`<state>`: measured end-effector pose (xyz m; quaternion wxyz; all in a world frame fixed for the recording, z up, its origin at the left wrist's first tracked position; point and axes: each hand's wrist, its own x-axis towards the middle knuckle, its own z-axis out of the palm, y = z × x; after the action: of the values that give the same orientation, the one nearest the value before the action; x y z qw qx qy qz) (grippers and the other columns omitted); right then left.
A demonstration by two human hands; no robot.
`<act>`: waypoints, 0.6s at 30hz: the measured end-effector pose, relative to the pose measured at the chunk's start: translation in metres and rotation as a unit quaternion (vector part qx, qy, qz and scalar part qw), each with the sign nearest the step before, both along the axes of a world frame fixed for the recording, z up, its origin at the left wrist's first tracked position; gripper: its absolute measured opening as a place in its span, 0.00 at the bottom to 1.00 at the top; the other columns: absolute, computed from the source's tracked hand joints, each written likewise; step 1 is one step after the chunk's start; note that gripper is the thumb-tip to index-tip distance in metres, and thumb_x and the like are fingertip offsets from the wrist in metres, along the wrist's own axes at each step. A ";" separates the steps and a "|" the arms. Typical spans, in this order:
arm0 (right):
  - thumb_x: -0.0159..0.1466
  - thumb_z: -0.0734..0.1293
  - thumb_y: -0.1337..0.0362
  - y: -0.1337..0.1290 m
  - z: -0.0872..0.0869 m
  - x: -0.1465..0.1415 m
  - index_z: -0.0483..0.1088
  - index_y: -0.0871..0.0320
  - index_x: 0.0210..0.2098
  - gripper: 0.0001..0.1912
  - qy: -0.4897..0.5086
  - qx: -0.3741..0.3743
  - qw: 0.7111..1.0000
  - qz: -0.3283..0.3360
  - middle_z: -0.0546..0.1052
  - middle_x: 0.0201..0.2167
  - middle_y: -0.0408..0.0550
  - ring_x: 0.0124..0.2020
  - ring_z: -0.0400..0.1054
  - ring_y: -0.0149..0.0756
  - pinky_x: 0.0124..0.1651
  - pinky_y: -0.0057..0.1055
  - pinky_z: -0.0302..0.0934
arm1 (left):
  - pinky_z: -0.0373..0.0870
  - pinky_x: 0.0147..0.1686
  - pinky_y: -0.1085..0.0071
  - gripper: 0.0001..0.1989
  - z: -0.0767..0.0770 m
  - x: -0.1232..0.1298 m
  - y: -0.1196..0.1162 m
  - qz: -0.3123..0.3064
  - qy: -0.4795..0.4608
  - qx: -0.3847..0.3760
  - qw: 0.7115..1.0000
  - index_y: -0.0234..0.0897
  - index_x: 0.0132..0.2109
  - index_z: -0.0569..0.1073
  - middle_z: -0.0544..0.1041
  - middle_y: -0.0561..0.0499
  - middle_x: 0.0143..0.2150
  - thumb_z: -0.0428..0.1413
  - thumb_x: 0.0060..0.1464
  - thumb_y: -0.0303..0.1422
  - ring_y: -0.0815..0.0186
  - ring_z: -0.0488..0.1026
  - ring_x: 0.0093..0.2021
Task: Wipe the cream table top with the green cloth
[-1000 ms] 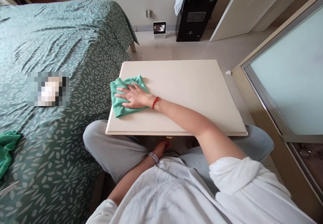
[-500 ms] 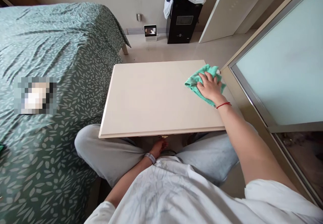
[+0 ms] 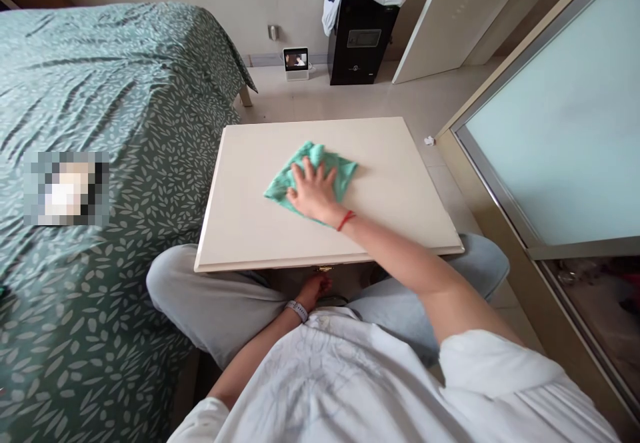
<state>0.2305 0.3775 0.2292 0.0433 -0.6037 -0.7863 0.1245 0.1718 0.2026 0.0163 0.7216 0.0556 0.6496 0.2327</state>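
Observation:
My right hand point(image 3: 314, 190), with a red string at the wrist, presses a green cleaning cloth point(image 3: 345, 175) onto the tabletop. Its fingers are spread over the cloth and slightly bent, bearing down on it. The cloth lies partly bunched near the middle of a cream-coloured table point(image 3: 240, 216). Below the table's near edge, between my legs, my left hand point(image 3: 315, 288) rests in shadow with its fingers curled in and nothing visible in them. A pale watch band is on that wrist. Just above it, a small brass fitting point(image 3: 325, 268) shows under the edge.
To the left stands a bed point(image 3: 165, 130) with a green leaf-patterned cover. Behind the table are a small screen point(image 3: 297, 63) and a black cabinet point(image 3: 356, 43) topped with clothes. A frosted sliding door point(image 3: 550, 130) runs along the right; a white scrap point(image 3: 429, 140) lies beside it.
My right hand has slid the cloth leftward from the table's right edge to its middle. My left hand stays where it was.

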 end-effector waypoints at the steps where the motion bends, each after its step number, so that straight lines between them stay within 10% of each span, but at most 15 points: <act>1: 0.85 0.61 0.55 0.000 0.001 -0.024 0.59 0.64 0.91 0.40 0.006 -0.002 0.999 0.037 0.50 0.94 0.69 0.91 0.49 0.83 0.86 0.87 0.46 | 0.73 0.44 0.75 0.18 0.001 0.000 0.000 0.001 -0.002 0.002 1.000 0.38 0.36 0.79 0.81 0.51 0.33 0.55 0.77 0.21 0.68 0.78 0.36; 9: 0.88 0.61 0.53 -0.027 -0.002 -0.146 0.61 0.59 0.91 0.37 -0.003 0.022 0.941 0.336 0.53 0.94 0.62 0.93 0.44 0.78 0.87 0.86 0.45 | 0.70 0.40 0.74 0.20 -0.003 0.002 -0.001 0.027 0.009 0.022 0.999 0.39 0.30 0.75 0.79 0.53 0.28 0.58 0.73 0.20 0.69 0.73 0.31; 18: 0.82 0.67 0.57 -0.011 -0.026 -0.047 0.66 0.43 0.90 0.38 0.044 0.028 0.933 0.355 0.59 0.93 0.53 0.91 0.51 0.73 0.88 0.86 0.40 | 0.70 0.39 0.77 0.17 0.005 0.000 0.001 0.015 0.005 -0.003 1.000 0.38 0.34 0.78 0.80 0.52 0.31 0.56 0.73 0.19 0.71 0.76 0.32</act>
<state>0.1840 0.3661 0.2031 0.0473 -0.2779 -0.9497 0.1363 0.1721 0.2033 0.0209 0.7153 0.0451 0.6544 0.2411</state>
